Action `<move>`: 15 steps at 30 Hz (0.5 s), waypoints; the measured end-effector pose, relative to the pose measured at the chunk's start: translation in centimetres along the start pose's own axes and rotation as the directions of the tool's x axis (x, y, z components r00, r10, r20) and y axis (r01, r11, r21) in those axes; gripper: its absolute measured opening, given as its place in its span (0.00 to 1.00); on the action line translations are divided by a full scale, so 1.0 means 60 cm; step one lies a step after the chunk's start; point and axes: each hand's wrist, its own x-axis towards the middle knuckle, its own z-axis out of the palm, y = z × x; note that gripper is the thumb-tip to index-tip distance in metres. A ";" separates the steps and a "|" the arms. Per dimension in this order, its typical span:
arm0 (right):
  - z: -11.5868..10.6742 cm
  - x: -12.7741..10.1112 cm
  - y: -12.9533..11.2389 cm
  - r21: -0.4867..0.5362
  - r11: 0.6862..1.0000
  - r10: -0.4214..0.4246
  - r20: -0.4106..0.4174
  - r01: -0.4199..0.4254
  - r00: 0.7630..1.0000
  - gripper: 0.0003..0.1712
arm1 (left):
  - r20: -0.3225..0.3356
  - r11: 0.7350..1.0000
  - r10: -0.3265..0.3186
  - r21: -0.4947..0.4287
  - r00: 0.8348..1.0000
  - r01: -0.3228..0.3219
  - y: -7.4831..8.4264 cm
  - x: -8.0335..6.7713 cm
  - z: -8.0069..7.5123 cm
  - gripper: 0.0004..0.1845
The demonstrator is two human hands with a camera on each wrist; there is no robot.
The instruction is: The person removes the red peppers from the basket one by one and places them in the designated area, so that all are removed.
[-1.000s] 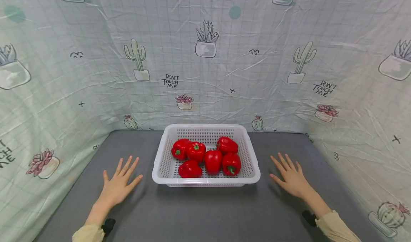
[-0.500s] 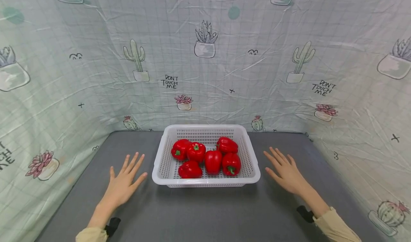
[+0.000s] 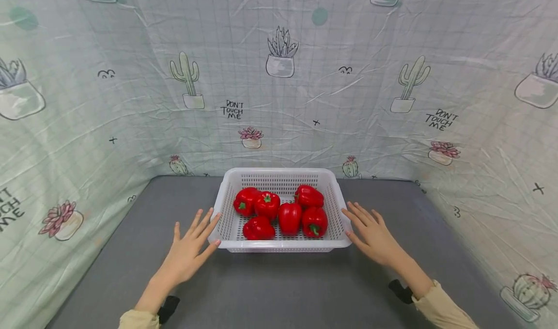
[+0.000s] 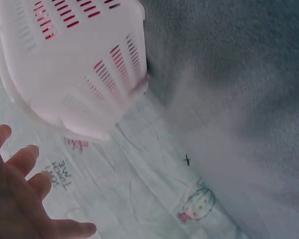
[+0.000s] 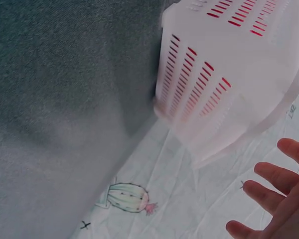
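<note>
- White slotted plastic basket (image 3: 279,244) sat on the grey bench (image 3: 270,290), roughly centred, with its long axis running left to right across the view.
- The left hand (image 3: 188,254) was at the basket's left short end, fingers (image 3: 208,225) straight and spread, tips right at the near-left rim. It looked like they were touching it, but I couldn't tell for sure from the head view.
- The right hand (image 3: 374,234) mirrored it at the right short end, also flat and relaxed, fingers (image 3: 354,213) fanned out against or just beside the rim. Nothing was grasped by either one.
- So the basket lay between the two hands, inward of each palm, and both looked about equally close.
- From the left wrist camera the basket (image 4: 70,64) wall loomed just past the spread fingers (image 4: 20,159), with a visible gap there. The right wrist view showed the same thing: basket (image 5: 229,79) near the fingers (image 5: 274,184), apart.
- Inside were six red bell peppers (image 3: 289,217), green stems showing on a few, bunched in the middle of the floor, three toward the back and three toward the front.
- A cactus-print cloth (image 3: 279,77) hung behind and to both sides of the bench.
</note>
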 end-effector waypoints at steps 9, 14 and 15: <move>0.004 0.007 0.002 -0.012 1.000 -0.020 -0.005 0.020 1.000 0.33 | 0.019 0.999 0.035 0.009 0.999 -0.035 0.018 0.016 0.008 0.34; 0.009 0.013 0.005 -0.024 0.997 -0.068 -0.026 0.068 0.997 0.34 | 0.032 0.999 0.040 0.027 0.999 -0.040 0.022 0.024 0.014 0.34; 0.010 0.014 0.005 -0.024 0.997 -0.072 -0.027 0.071 0.997 0.34 | 0.036 0.999 0.040 0.034 0.999 -0.041 0.022 0.026 0.016 0.34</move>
